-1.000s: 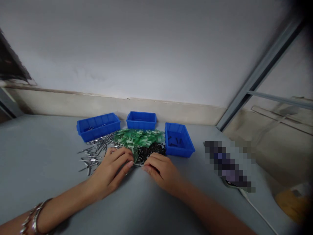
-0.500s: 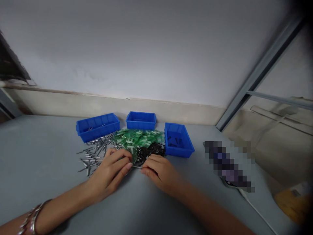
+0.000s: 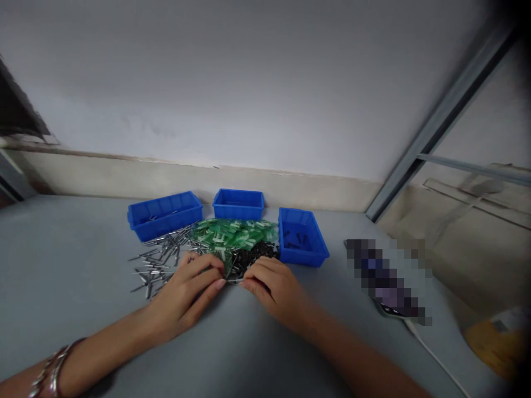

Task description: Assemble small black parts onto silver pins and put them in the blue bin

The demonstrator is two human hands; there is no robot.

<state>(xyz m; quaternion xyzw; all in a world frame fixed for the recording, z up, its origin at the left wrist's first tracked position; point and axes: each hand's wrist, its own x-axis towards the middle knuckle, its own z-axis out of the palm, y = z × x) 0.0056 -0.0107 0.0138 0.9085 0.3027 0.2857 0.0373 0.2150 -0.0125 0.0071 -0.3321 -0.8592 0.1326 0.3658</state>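
My left hand (image 3: 193,290) is closed, thumb and fingers pinching one end of a thin silver metal rod (image 3: 233,281). The rod's other end is between the closed fingertips of my right hand (image 3: 269,284), so it spans the small gap between my hands, low over the table. Just beyond my hands lie a pile of green plastic packets (image 3: 226,235) with white pieces and a heap of small black parts (image 3: 253,256). Loose silver metal rods (image 3: 153,265) are scattered beside my left hand. My fingers hide both ends of the rod.
Behind the piles stand a blue bin (image 3: 166,215) with a few metal pieces, a middle blue bin (image 3: 238,213) and a right blue bin (image 3: 305,257) with some black parts. A pixelated phone-like object (image 3: 385,282) with a white cable (image 3: 435,356) lies right. A wall closes the back.
My hands keep the rod between them with almost no movement; my right fingertips have shifted very slightly. The bins and piles are unchanged.
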